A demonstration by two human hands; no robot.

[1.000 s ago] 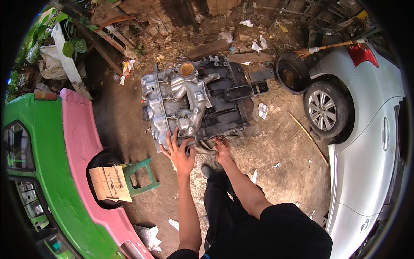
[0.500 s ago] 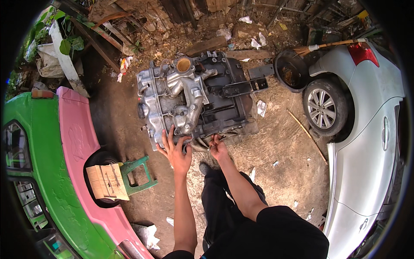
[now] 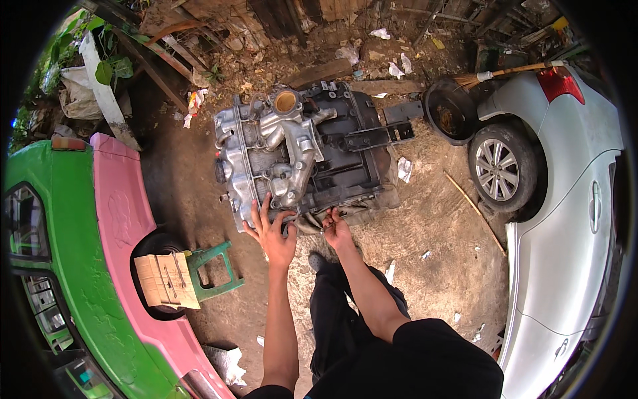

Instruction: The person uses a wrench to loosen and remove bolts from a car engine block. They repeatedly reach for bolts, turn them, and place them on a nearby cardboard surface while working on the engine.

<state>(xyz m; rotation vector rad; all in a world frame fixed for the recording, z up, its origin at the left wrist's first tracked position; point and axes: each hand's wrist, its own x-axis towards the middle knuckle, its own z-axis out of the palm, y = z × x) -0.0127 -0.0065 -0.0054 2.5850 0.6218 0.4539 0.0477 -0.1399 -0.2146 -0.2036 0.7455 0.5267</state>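
A large engine assembly (image 3: 299, 153) lies on the ground in front of me, silver metal on the left and black on the right, with a round, tan-coloured opening (image 3: 286, 101) on top. My left hand (image 3: 275, 236) rests with spread fingers on the silver near-left edge of the engine. A little to its right, my right hand (image 3: 336, 229) is at the near edge, by some grey tubes, its fingers pinched on something small that I cannot make out.
A green-and-pink car (image 3: 119, 199) stands left, with a green stool (image 3: 219, 289) and cardboard (image 3: 163, 279) beside it. A silver car (image 3: 565, 213) stands right, near a black basin (image 3: 433, 123), broom (image 3: 505, 72) and thin stick (image 3: 472, 209). Debris (image 3: 399, 66) lines the back fence.
The view has shifted slightly. My left hand keeps its place on the engine edge; my right hand and its fingers have moved only slightly along the same edge.
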